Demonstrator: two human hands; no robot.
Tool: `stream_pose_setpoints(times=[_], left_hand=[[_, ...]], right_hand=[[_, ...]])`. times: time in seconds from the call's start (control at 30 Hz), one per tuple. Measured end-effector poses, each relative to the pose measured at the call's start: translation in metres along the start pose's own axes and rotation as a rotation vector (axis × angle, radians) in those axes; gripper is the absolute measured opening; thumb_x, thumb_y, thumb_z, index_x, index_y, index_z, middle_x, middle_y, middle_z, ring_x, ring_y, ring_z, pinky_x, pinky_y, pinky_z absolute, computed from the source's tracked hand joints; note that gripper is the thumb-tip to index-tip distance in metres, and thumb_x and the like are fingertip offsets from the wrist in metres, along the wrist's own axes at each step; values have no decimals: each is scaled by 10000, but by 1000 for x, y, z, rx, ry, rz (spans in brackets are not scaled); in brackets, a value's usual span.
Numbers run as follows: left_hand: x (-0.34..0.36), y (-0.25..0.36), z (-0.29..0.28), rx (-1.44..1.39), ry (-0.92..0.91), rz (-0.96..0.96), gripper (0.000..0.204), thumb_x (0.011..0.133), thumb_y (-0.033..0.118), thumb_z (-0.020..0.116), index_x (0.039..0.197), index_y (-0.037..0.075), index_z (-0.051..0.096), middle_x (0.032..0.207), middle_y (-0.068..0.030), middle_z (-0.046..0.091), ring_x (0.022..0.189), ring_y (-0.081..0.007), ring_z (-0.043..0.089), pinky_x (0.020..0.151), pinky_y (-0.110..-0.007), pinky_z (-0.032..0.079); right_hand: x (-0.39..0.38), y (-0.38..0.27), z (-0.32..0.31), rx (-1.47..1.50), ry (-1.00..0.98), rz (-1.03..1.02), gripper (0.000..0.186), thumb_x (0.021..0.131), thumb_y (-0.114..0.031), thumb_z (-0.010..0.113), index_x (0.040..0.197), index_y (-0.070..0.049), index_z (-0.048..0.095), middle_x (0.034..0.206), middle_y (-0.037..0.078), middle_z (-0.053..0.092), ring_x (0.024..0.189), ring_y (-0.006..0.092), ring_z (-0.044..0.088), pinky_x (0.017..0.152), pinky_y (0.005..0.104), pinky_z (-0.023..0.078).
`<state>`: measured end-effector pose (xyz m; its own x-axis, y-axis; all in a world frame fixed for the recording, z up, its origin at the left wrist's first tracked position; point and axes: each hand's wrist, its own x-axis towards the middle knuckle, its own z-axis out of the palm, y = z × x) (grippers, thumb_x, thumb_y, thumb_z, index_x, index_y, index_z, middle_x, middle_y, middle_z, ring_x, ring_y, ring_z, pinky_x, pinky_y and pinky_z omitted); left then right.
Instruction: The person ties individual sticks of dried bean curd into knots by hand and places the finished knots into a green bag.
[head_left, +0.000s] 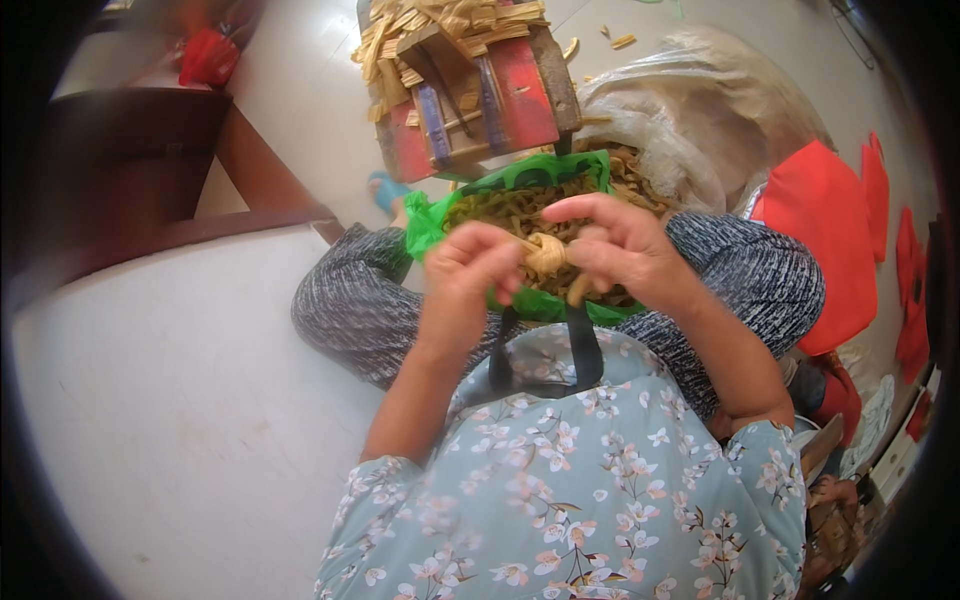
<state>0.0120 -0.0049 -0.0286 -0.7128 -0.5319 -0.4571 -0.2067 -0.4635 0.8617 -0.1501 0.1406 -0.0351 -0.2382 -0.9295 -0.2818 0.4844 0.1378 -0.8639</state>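
Observation:
Between my two hands is a pale yellow knotted strip (547,256), held above my lap. My left hand (468,272) is closed, its thumb and fingers pinching the knot's left end. On the other side, the thumb and fingers of my right hand (625,250) pinch the right end, with the index finger stretched out over it. Below the hands an open green plastic bag (425,222) lies between my knees, filled with brownish curled strips (480,208). What exactly the strips are made of, I cannot tell.
Ahead stands a red and blue wooden bench (525,95) heaped with pale flat strips (400,40). A large clear plastic sack (700,110) sits behind the bag to the right. Red bags (820,230) are at the right, a white surface (190,400) at the left.

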Motion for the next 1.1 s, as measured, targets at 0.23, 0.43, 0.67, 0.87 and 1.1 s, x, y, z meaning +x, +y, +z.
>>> stream_pose_setpoints(times=[0.23,0.43,0.67,0.87,1.1], left_hand=[[-3,-11,-26,-352,80,70,68,950,77,631,916,45,583,640,-1,564,501,-80,510,763,-337,586],[-19,-20,-33,-433,42,3,97,958,104,622,900,49,567,598,8,528,473,-69,447,772,-350,581],[-30,-14,-31,409,119,558,114,946,121,643,971,17,681,815,-58,655,756,-159,625,831,-315,524],[-46,2,13,1343,-197,1130,182,783,151,682,945,75,653,859,-58,607,852,-256,608,890,-391,493],[-56,-4,12,1376,-332,1185,172,730,149,639,894,102,618,765,-39,528,780,-233,566,831,-378,491]], right_hand=[[-6,8,3,-569,-31,-135,260,953,-81,621,1200,1,614,621,-10,520,541,79,465,519,258,391],[-22,14,17,-1386,-33,-584,56,831,-138,640,865,-95,626,650,96,604,611,289,641,554,422,491],[-51,6,18,-1591,57,-704,54,775,-106,608,815,-104,572,636,62,562,604,267,615,510,398,470],[-56,-6,24,-1572,-52,-745,75,757,-113,590,822,-95,557,649,49,552,615,248,612,510,401,469],[-91,-5,1,-1383,-228,-559,78,775,-129,598,842,-116,562,665,61,568,621,267,624,544,410,479]])
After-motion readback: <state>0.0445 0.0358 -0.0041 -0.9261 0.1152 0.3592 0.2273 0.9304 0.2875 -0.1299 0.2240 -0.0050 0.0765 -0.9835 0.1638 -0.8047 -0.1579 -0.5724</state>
